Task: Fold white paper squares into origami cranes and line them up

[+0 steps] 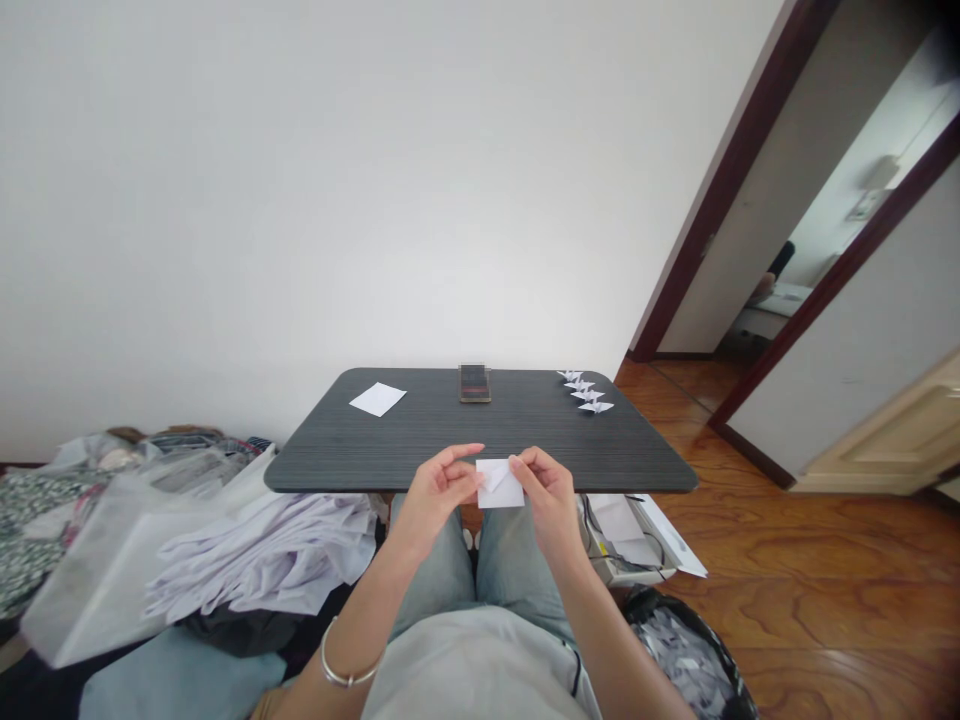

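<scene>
- Grip: the left hand and right hand close narrowly on a small folded square of white paper, pinching it from either side between thumbs and fingers.
- Fold: a small triangular flap shows on the paper's upper face, just beside the right hand's fingertips.
- Pose: both forearms rise from the lap and angle inward, the hands nearly meeting at the paper. A silver bangle circles the left forearm near the wrist.
- Position: the paper is held above the lap of light-blue jeans, and in this view it overlaps the near edge of a dark grey wood-grain table.
- On the table: a loose sheet of white paper lies near the far left corner. A dark rectangular device sits at the middle of the far edge, and four white origami cranes form a line near the far right corner.
- Around: a heap of white fabric lies to the left of the lap, and a black bin of crumpled paper stands at the right, on a polished wooden floor.
- Writing: any marking on the device is too blurred to read.
</scene>
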`<state>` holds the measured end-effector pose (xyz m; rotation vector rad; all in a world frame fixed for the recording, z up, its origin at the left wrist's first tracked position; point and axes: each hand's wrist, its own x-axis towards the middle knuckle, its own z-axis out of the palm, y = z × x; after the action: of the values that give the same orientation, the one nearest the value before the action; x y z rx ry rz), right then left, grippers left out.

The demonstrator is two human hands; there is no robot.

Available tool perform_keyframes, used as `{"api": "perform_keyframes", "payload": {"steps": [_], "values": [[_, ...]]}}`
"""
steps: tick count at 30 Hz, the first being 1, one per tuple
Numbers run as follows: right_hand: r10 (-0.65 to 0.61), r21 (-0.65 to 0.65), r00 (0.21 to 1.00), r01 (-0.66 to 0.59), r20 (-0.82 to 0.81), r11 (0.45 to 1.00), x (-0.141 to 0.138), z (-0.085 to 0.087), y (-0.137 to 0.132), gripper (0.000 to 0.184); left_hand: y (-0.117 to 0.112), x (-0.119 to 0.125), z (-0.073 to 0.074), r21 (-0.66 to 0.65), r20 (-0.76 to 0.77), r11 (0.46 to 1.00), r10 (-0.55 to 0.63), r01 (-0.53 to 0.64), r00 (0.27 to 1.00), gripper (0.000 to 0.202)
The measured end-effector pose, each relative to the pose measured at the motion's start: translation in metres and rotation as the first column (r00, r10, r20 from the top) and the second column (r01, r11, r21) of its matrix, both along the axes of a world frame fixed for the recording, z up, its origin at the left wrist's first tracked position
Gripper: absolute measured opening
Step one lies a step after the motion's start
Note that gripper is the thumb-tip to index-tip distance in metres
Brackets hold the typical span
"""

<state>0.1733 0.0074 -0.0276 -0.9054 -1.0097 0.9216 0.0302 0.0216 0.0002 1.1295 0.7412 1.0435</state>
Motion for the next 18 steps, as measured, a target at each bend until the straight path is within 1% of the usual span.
{"api": "perform_keyframes", "payload": {"steps": [3, 5, 10, 14, 18], "values": [[0.038, -0.015, 0.999, -0.038, -0.039, 0.999, -0.0016, 0.0011, -0.0012, 0.028, 0.0025, 0.0029, -0.005, 0.052, -0.091, 0.998, 0.024, -0.019, 0.996, 0.041], [0.054, -0.02, 0.997, -0.056, -0.062, 0.998, -0.0022, 0.0009, -0.0016, 0.028, 0.004, 0.0038, -0.0074, 0.078, -0.122, 0.997, 0.029, -0.02, 0.992, 0.041], [0.085, -0.055, 0.988, -0.093, -0.129, 0.994, -0.0027, 0.0005, -0.0013, 0.028, 0.004, 0.0039, -0.0069, 0.109, -0.137, 0.994, 0.03, -0.015, 0.99, 0.042], [0.116, -0.104, 0.979, -0.135, -0.165, 0.985, -0.0032, 0.0024, -0.0016, 0.031, 0.0029, 0.0047, -0.0052, 0.11, -0.139, 0.994, 0.028, -0.013, 0.99, 0.045], [0.145, -0.12, 0.967, -0.172, -0.211, 0.978, -0.0039, 0.0053, -0.003, 0.032, 0.0017, 0.0049, -0.0045, 0.112, -0.129, 0.994, 0.029, -0.015, 0.991, 0.046]]}}
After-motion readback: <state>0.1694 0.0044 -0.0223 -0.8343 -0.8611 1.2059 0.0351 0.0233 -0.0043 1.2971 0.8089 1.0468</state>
